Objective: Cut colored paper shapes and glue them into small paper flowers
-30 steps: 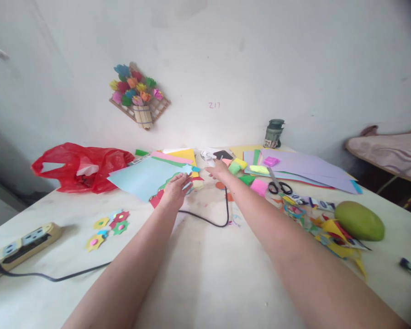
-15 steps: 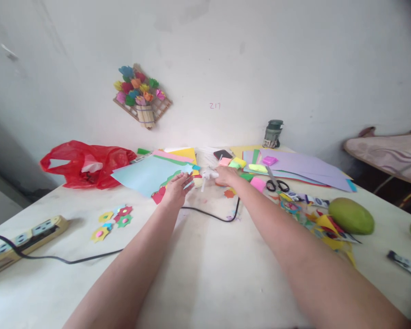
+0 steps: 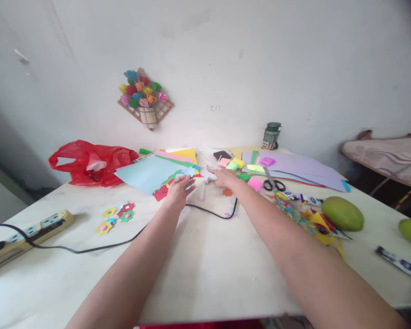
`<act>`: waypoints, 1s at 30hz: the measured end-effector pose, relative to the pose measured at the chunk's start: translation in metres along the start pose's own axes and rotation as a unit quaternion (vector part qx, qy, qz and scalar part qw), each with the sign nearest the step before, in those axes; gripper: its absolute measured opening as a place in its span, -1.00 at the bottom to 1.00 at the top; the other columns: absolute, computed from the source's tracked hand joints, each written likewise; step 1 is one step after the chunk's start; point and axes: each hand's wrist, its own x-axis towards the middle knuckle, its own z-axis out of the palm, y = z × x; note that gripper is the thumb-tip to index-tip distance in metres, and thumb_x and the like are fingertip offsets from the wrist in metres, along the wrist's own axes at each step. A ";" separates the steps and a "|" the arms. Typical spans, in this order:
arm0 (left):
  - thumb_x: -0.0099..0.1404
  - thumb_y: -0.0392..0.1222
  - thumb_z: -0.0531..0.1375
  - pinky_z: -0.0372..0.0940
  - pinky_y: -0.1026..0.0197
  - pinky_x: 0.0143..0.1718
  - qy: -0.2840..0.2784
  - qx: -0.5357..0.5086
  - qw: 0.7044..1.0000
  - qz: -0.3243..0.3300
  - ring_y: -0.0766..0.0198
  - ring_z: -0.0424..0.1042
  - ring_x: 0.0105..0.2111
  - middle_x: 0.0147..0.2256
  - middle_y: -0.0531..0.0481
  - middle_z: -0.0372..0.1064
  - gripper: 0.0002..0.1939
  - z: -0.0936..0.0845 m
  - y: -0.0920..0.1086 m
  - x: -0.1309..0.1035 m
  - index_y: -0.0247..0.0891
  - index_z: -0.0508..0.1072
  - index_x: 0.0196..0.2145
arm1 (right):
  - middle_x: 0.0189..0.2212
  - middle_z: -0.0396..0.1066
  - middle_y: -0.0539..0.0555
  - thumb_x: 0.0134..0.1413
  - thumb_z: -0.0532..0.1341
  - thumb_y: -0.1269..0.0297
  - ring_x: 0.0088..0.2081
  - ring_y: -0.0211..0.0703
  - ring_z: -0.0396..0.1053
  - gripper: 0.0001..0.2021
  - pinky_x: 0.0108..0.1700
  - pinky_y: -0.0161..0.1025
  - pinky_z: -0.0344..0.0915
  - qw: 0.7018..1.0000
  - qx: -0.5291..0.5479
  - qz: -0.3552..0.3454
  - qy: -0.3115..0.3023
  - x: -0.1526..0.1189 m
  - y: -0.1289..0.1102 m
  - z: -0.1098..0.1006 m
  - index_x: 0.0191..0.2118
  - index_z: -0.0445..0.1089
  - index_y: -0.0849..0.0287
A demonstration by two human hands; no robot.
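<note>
Glue gun [image 3: 208, 177] (white) nearer than before

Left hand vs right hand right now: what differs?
The left hand shows partly spread fingers; the right hand is curled at a white tool, its grip partly hidden. The left hand is by a light blue paper cutout, hold unclear; the right hand angles leftward, opposite it. Both are bare and out over the table.

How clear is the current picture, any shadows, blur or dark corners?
Head view: mostly even light, a soft shadow beside the power strip; head view again: the white tool by the right hand looks soft and washed out; the head view's top right corner is dark.
</note>
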 end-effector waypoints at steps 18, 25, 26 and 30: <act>-0.09 -0.25 0.30 0.33 0.16 -0.26 -0.024 0.045 0.998 0.040 0.24 0.45 -0.37 -0.46 0.01 0.38 -0.76 -0.014 0.000 -0.001 -0.32 0.31 -0.46 | -0.03 0.33 0.22 -0.07 0.12 0.30 0.00 0.11 0.26 -0.53 -0.07 -0.08 0.17 0.995 -0.028 -0.018 0.090 -0.012 -0.012 -0.011 0.05 0.30 0.10; -0.10 -0.28 0.27 0.34 0.17 -0.34 -0.026 0.082 0.996 0.031 0.25 0.44 -0.44 -0.49 -0.03 0.40 -0.79 -0.022 -0.006 0.000 -0.33 0.31 -0.49 | -0.29 0.48 0.07 0.05 0.10 0.16 -0.22 -0.10 0.39 -0.76 -0.27 -0.27 0.20 0.994 0.081 -0.019 0.077 -0.043 -0.031 -0.004 -0.27 0.47 0.08; -0.11 -0.28 0.27 0.33 0.18 -0.35 -0.034 0.086 0.995 0.033 0.26 0.44 -0.45 -0.50 -0.03 0.40 -0.79 -0.023 -0.006 0.000 -0.33 0.31 -0.49 | -0.29 0.49 0.04 0.04 0.11 0.16 -0.22 -0.12 0.39 -0.76 -0.28 -0.29 0.19 0.993 0.093 -0.031 0.066 -0.048 -0.033 -0.002 -0.27 0.48 0.06; -0.12 -0.28 0.28 0.33 0.18 -0.35 -0.062 0.095 0.993 0.043 0.28 0.43 -0.50 -0.57 0.05 0.34 -0.77 -0.026 -0.008 -0.002 -0.33 0.30 -0.50 | -0.27 0.48 -0.04 0.07 0.07 0.16 -0.21 -0.15 0.38 -0.75 -0.28 -0.30 0.19 0.993 0.087 -0.058 0.053 -0.060 -0.037 0.003 -0.25 0.49 -0.05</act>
